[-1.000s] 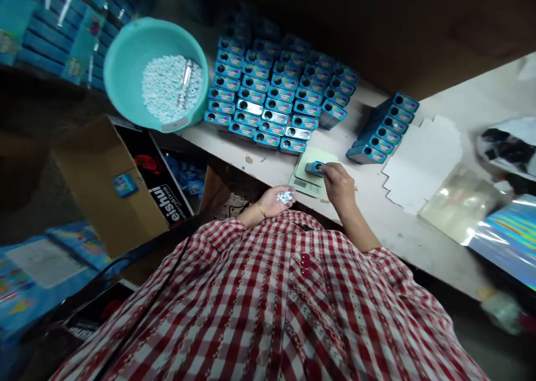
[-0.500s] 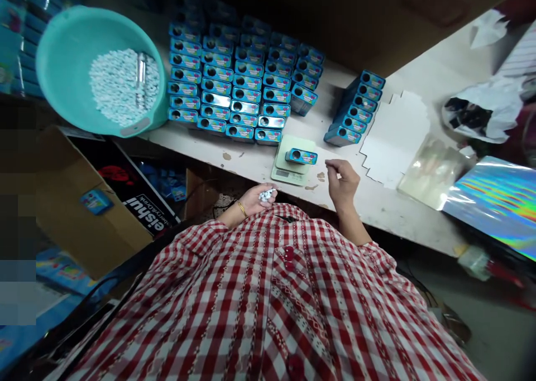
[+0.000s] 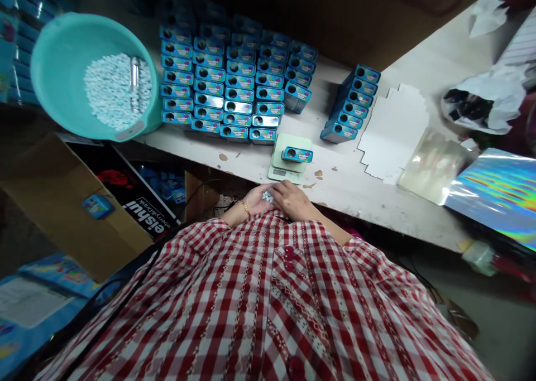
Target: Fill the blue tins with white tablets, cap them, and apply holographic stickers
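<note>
Pale green plastic forms the body of the flat digital scale, which rests at the near edge of the white-topped workbench. One blue, rectangular, printed container with a dark round opening at the left end of its top face is seated on the scale platform. Neither hand touches this container; both hands are positioned just on the near side of the scale, at the bench edge.

Left hand: palm up, cupped, holding a small heap of small white pellets. A gold-coloured bangle encircles the wrist. Right hand: laid against the left, fingers bent and narrow over the pellets. Whether its fingertips grip a pellet cannot be told.

Surrounding items, referenced to the scale:
- Behind and to the left: a block of blue printed containers, closely ranked in several columns.
- Far left: a round turquoise plastic basin containing a white pellet mass and a shiny metallic cylinder.
- Behind and to the right: a single row of blue containers.
- Right, beyond that row: a flat white sheet with stepped edges.
</note>
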### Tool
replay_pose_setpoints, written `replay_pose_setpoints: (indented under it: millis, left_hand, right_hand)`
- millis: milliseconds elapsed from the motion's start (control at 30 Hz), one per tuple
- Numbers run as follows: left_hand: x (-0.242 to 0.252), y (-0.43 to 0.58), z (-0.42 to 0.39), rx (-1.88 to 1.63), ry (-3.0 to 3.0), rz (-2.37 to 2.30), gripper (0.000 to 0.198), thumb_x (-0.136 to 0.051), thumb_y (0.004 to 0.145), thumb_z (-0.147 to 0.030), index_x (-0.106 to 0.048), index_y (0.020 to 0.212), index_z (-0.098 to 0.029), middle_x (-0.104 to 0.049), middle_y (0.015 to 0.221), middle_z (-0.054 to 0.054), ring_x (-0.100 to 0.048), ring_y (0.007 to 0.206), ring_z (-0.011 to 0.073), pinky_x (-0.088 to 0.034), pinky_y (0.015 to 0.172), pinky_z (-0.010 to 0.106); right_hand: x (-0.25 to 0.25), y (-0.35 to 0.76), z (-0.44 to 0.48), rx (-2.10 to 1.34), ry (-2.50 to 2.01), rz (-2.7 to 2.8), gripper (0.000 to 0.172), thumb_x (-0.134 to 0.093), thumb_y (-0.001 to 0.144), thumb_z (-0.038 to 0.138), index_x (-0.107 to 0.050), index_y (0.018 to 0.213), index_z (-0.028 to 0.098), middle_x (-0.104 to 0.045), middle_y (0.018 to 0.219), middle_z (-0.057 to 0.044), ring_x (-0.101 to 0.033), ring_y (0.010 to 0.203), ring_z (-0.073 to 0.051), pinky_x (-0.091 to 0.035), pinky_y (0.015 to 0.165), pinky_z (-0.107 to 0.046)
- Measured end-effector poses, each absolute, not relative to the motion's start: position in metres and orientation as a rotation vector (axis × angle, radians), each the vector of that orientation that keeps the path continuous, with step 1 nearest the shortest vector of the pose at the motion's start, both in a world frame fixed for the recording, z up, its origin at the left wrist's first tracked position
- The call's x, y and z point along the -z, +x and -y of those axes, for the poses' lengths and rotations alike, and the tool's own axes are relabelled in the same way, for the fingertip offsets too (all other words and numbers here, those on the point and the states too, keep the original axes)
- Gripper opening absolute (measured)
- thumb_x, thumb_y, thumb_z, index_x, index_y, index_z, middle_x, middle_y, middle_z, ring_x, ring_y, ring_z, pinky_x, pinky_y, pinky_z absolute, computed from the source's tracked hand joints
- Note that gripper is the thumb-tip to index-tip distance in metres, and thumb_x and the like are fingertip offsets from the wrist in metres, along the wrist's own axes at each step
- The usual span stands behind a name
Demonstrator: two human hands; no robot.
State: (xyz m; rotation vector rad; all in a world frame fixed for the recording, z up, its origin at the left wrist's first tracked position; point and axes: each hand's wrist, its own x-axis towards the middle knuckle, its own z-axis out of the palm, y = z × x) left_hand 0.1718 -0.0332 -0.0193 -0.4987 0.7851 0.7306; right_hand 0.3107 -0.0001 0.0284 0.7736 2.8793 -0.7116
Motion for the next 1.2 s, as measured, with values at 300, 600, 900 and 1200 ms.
replay_pose_setpoints:
  millis: [300, 600, 900, 1200]
  left_hand:
    - [0.002, 0.179, 0.01, -0.876, -0.552, -0.765, 0.03, -0.035, 0.091, -0.016, -0.063, 0.096, -0.006, -0.066, 0.073, 0.006, -0.058, 0.055, 0.0081, -0.048, 0.056, 0.019]
    - [-0.01, 0.185, -0.02, -1.043, -0.506, -0.797, 0.024, -0.04, 0.088, -0.011, -0.062, 0.08, -0.009, -0.064, 0.065, 0.005, -0.062, 0.063, 0.0113, -0.053, 0.066, 0.024]
    - [-0.006, 0.179, -0.033, -1.042, -0.389, -0.903, 0.023, -0.043, 0.087, -0.013, -0.065, 0.082, -0.007, -0.068, 0.075, 0.011, -0.067, 0.079, 0.0164, -0.053, 0.074, 0.026]
    - [0.003, 0.165, -0.022, -1.022, -0.411, -0.936, 0.032, -0.042, 0.092, -0.022, -0.058, 0.066, -0.011, -0.061, 0.063, 0.005, -0.061, 0.061, 0.0097, -0.051, 0.056, 0.019]
  right_hand:
    - [-0.03, 0.311, -0.015, 0.606, 0.818, -2.846, 0.022, -0.043, 0.09, 0.012, -0.06, 0.104, 0.011, -0.06, 0.108, -0.014, -0.054, 0.101, -0.022, -0.05, 0.085, -0.033]
    - [-0.021, 0.322, -0.064, 0.968, 1.139, -2.964, 0.025, -0.046, 0.088, 0.016, -0.063, 0.107, 0.016, -0.062, 0.101, -0.009, -0.057, 0.093, -0.018, -0.048, 0.083, -0.03]
    - [-0.015, 0.322, -0.091, 0.797, 1.335, -2.886, 0.024, -0.047, 0.087, 0.019, -0.066, 0.103, 0.016, -0.061, 0.097, -0.011, -0.056, 0.09, -0.021, -0.047, 0.08, -0.031]
    - [-0.006, 0.327, -0.091, 0.983, 1.454, -2.982, 0.021, -0.052, 0.086, 0.021, -0.066, 0.101, 0.019, -0.062, 0.099, -0.009, -0.058, 0.095, -0.02, -0.047, 0.086, -0.032]
